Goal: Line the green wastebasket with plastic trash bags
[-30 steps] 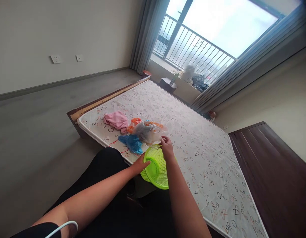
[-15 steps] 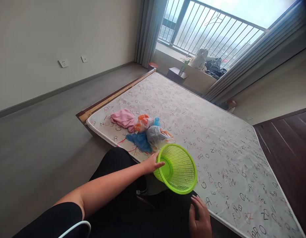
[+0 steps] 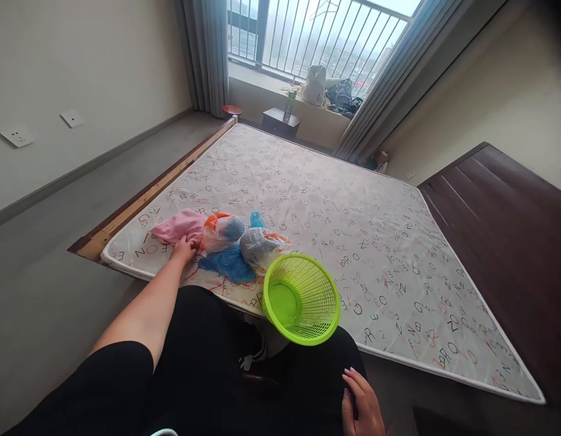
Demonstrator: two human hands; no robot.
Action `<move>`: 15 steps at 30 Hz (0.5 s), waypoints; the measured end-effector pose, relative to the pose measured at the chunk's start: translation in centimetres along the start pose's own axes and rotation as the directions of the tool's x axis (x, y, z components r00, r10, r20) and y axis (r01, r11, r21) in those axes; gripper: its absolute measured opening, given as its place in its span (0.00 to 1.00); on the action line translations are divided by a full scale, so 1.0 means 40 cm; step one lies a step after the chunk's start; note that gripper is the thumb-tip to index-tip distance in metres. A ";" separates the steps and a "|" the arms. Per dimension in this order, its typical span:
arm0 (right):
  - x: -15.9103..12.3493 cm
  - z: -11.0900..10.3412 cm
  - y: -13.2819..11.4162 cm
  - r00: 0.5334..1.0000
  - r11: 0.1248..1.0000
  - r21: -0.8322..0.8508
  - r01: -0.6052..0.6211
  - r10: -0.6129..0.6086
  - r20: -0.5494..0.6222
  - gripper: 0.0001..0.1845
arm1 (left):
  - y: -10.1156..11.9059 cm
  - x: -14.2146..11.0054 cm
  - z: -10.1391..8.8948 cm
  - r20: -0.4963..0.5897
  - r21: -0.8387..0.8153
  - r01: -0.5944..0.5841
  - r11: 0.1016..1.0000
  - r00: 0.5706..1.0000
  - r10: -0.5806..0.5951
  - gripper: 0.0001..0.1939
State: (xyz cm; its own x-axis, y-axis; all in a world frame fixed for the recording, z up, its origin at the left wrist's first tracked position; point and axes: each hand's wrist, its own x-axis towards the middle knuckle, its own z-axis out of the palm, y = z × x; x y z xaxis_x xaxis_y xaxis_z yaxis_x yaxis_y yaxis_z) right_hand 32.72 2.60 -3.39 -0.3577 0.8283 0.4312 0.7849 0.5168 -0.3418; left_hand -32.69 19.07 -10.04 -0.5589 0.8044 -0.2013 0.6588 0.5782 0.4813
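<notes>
My left hand [image 3: 184, 248] reaches out to a pink cloth [image 3: 177, 226] near the mattress corner, its fingers curled onto the cloth's edge. Beside the cloth lie an orange-and-white plastic bag [image 3: 221, 230], a blue plastic bag [image 3: 228, 265] and a grey plastic bag [image 3: 261, 247]. A lime-green mesh basket [image 3: 302, 300] rests tilted at the mattress edge against my black-clad lap, with neither hand touching it. My right hand [image 3: 362, 402] lies flat on my right thigh, fingers stretched out, holding nothing.
The mattress [image 3: 334, 206] has a letter-print cover and sits on a wooden bed frame [image 3: 126, 209]. A dark headboard [image 3: 511, 230] stands at right. A small dark table [image 3: 281, 121], a red stool [image 3: 231, 110] and bags on the window sill [image 3: 328, 91] lie beyond.
My left hand has left the green basket and moved left onto the pink cloth. The right hand stays on my thigh. The view has swung left and down.
</notes>
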 end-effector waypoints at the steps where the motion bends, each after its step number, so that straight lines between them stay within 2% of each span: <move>1: 0.001 -0.001 0.001 1.000 1.000 0.004 -0.011 0.011 -0.006 0.13 | -0.007 0.005 -0.003 0.000 0.012 0.015 1.000 1.000 -0.015 0.06; 5: 0.008 -0.002 -0.007 0.990 0.990 0.031 -0.141 0.142 -0.024 0.12 | -0.006 0.005 -0.012 -0.033 0.032 0.103 0.994 0.994 -0.102 0.16; 7: 0.017 -0.002 -0.016 0.981 0.979 0.068 -0.191 0.192 -0.003 0.13 | -0.003 -0.005 -0.024 -0.062 -0.013 0.176 0.984 0.982 -0.177 0.20; 11: 0.032 0.000 -0.018 0.968 0.958 0.139 -0.251 0.247 0.046 0.13 | 0.012 -0.042 -0.065 -0.127 -0.233 0.225 0.946 0.958 -0.259 0.14; 15: 0.039 0.011 0.003 0.955 0.939 0.179 -0.294 0.295 0.022 0.15 | 0.066 -0.067 -0.134 -0.250 -0.464 0.153 0.872 0.922 -0.295 0.07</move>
State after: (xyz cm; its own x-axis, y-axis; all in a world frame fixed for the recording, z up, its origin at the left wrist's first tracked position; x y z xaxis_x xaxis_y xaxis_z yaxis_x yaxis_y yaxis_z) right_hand 32.04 4.06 -3.12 -0.1215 0.9485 0.2927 0.7514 0.2805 -0.5972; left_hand -32.15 17.68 -3.66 -0.8354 0.5376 -0.1145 0.2556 0.5643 0.7850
